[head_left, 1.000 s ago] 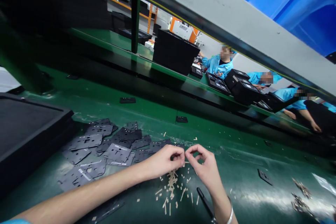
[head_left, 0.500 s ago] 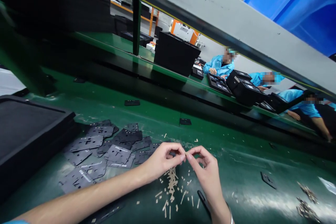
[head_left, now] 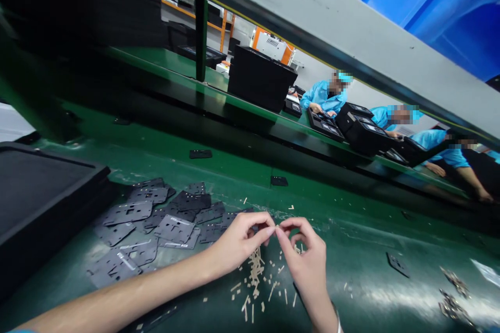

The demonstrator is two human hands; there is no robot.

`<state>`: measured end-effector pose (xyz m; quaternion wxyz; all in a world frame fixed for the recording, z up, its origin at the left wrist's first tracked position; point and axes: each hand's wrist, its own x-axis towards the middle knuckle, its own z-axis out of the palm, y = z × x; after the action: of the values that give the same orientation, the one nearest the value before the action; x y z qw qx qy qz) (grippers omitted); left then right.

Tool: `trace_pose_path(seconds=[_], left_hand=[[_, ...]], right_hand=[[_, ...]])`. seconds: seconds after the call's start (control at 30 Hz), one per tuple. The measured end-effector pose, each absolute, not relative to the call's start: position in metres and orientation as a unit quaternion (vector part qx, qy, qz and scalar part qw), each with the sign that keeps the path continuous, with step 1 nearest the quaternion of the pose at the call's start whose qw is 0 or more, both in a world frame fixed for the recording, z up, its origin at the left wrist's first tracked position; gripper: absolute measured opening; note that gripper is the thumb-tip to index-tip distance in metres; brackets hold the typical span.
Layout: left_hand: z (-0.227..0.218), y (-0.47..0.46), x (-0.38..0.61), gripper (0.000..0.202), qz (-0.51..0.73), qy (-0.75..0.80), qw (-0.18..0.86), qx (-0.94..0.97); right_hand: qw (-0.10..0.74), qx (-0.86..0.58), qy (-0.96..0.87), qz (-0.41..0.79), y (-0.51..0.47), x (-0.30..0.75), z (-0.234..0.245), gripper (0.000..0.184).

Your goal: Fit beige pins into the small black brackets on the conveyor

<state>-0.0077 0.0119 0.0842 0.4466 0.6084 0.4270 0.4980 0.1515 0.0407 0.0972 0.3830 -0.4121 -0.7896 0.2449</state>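
- Right now, the left hand (head_left: 242, 239) and the right hand (head_left: 307, 263) meet over a green-topped counter (head_left: 363, 252). Each is curled into a tight pinch, thumb against forefinger, and the two sets of fingertips (head_left: 269, 230) almost touch.
- A tiny tan sliver (head_left: 276, 229) shows at those fingertips, too small to tell which hand has hold of it.
- Just below the hands lies a loose heap of thin tan strips (head_left: 255, 270), with more strips scattered around it on the counter.
- Beside the left hand, dark grey die-cut plates (head_left: 174, 229) overlap in a wide spread, each with cut-out windows.
- Further left, a shallow black tray (head_left: 42, 187) sits at the counter's edge, touching the spread of plates or just beside it.
- Toward the right of the counter lie small heaps of metal scraps (head_left: 453, 307).
- Beyond, on a second green line, stands a tall black crate (head_left: 260, 78). Open black trays (head_left: 324, 125) hold dark pieces in their compartments, close to co-workers in blue smocks (head_left: 322, 96).
- At upper right, a blue plastic bin (head_left: 433, 10) sits above a grey beam (head_left: 297, 15); its contents are hidden.
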Motion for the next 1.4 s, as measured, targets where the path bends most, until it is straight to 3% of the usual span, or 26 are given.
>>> trace_pose_path(seconds=[0.17, 0.37, 0.47, 0.57, 0.67, 0.8, 0.97, 1.13, 1.4], left_hand=[[0.083, 0.011, -0.007, 0.02, 0.517, 0.428, 0.332, 0.663], [0.074, 0.009, -0.008, 0.026, 0.473, 0.436, 0.162, 0.748], [0.075, 0.009, -0.01, 0.028, 0.432, 0.443, 0.139, 0.773], [0.081, 0.009, -0.011, 0.026, 0.458, 0.437, 0.223, 0.741], [0.087, 0.01, -0.012, 0.023, 0.495, 0.407, 0.408, 0.651], [0.086, 0.012, -0.013, 0.026, 0.511, 0.338, 0.576, 0.541], [0.085, 0.013, -0.013, 0.029, 0.511, 0.323, 0.599, 0.525], [0.088, 0.013, -0.014, 0.029, 0.502, 0.33, 0.594, 0.535], [0.087, 0.013, -0.015, 0.029, 0.513, 0.329, 0.586, 0.533]], right_hand=[[0.435, -0.302, -0.844, 0.083, 0.034, 0.15, 0.098, 0.019], [0.399, -0.29, -0.866, 0.083, 0.035, 0.151, 0.104, 0.022], [0.375, -0.298, -0.873, 0.086, 0.034, 0.152, 0.104, 0.021], [0.381, -0.316, -0.865, 0.086, 0.036, 0.153, 0.103, 0.018], [0.382, -0.356, -0.846, 0.109, 0.04, 0.156, 0.104, 0.014], [0.367, -0.382, -0.814, 0.236, 0.042, 0.157, 0.108, 0.017], [0.385, -0.384, -0.772, 0.328, 0.037, 0.154, 0.112, 0.008], [0.408, -0.386, -0.762, 0.322, 0.035, 0.152, 0.108, 0.006], [0.373, -0.413, -0.766, 0.321, 0.04, 0.155, 0.108, 0.014]])
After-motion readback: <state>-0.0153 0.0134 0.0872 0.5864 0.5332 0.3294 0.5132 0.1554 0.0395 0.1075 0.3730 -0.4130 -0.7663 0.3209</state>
